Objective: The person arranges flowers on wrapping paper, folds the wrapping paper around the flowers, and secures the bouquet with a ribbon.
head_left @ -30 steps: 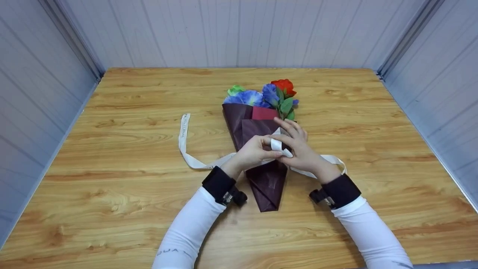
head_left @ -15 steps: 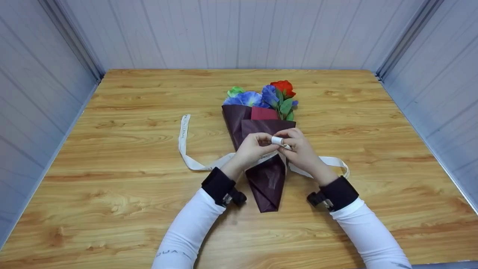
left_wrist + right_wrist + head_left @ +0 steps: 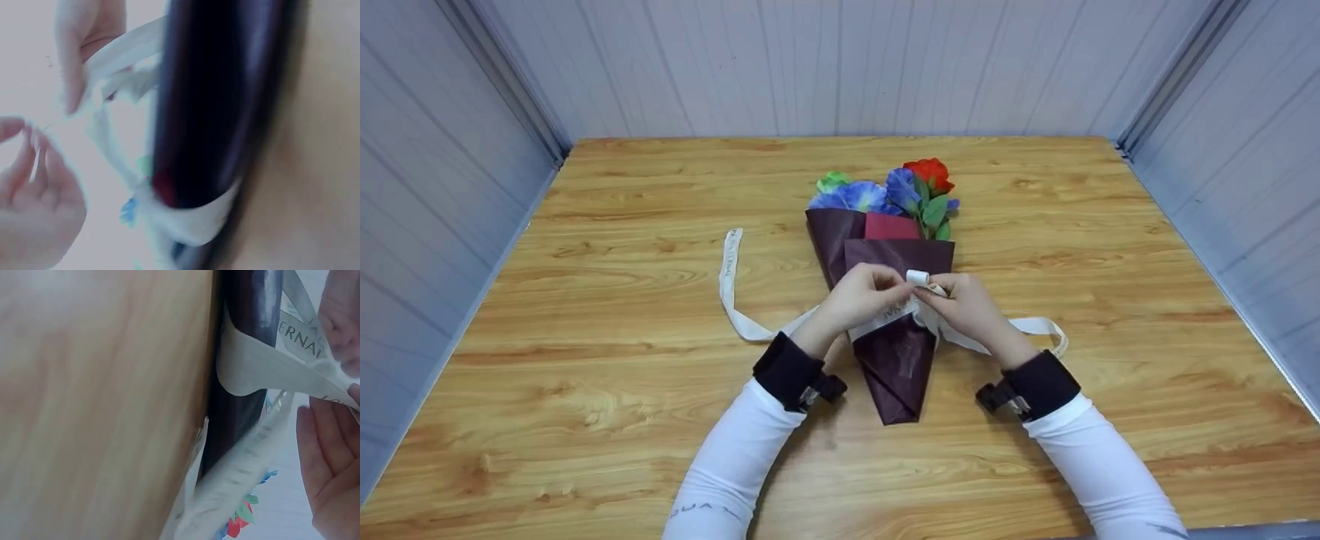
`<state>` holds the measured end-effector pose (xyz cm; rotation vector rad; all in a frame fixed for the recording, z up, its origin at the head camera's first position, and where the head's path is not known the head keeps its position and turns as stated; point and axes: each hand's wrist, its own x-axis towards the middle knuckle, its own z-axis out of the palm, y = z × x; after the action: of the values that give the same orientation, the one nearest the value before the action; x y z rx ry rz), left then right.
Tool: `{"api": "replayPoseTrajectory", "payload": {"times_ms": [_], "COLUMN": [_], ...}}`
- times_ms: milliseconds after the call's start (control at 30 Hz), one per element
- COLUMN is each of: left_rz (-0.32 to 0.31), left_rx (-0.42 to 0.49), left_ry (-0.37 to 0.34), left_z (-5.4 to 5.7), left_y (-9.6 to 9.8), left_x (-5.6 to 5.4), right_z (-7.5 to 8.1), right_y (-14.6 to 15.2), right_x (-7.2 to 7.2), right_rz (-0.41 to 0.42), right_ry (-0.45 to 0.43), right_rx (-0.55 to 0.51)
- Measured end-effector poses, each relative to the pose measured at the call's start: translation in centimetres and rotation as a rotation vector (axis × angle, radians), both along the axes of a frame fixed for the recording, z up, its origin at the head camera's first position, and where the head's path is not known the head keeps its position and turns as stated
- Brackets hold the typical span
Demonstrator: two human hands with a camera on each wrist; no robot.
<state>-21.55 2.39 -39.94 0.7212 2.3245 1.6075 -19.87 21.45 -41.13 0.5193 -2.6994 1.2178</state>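
A bouquet of artificial flowers (image 3: 877, 193) lies on the table in dark maroon wrapping paper (image 3: 894, 367). White printed ribbon (image 3: 885, 321) circles the wrapping, and a small loop (image 3: 917, 277) of it stands up between the hands. My right hand (image 3: 971, 307) pinches the ribbon near this loop; in the right wrist view the right hand (image 3: 332, 455) has ribbon at its fingertips. My left hand (image 3: 859, 300) is close beside it, thumb and fingertips together. The left wrist view shows the left hand (image 3: 42, 197) pinching what looks like a thin ribbon edge, overexposed there.
One long ribbon tail (image 3: 727, 285) lies on the wooden table (image 3: 585, 390) to the left. Another tail (image 3: 1039, 325) curls on the right. Pale panel walls (image 3: 840, 67) stand behind and at both sides.
My right fingers have drawn in around the ribbon from a more spread pose. The left hand has shifted slightly left, and the loop sits a little higher. The bouquet stays in place.
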Motion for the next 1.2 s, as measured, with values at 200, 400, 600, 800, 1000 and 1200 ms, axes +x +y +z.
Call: {"api": "replayPoseTrajectory", "payload": {"times_ms": [200,400,600,800,1000,1200], "left_rz": [-0.073,-0.027,-0.043,-0.01,0.039,0.156], "left_rx": [-0.323,-0.312,-0.224,-0.15,-0.038,0.065], "left_ry": [0.017,0.078,0.008,-0.086,-0.098,-0.12], "left_z": [-0.2,-1.1,-1.6,-1.1,-0.6,-1.0], "left_y": [0.2,0.8,1.0,0.5,0.2,0.3], "left_x": [0.5,0.8,0.6,0.6,0.4,-0.2], "right_z": [-0.2,-0.1,-0.2,0.1,0.3,0.1], "right_y": [0.2,0.3,0.2,0.2,0.3,0.3], "right_x": [-0.2,-0.3,-0.3,-0.2,-0.2,-0.1], "right_rz": [0.002,0.042,0.045,-0.028,-0.085,-0.242], "right_ry": [-0.069,-0.189,-0.246,-0.284,-0.209,-0.047], "right_rx": [-0.027,-0.089,-0.166,-0.248,-0.234,-0.234]}}
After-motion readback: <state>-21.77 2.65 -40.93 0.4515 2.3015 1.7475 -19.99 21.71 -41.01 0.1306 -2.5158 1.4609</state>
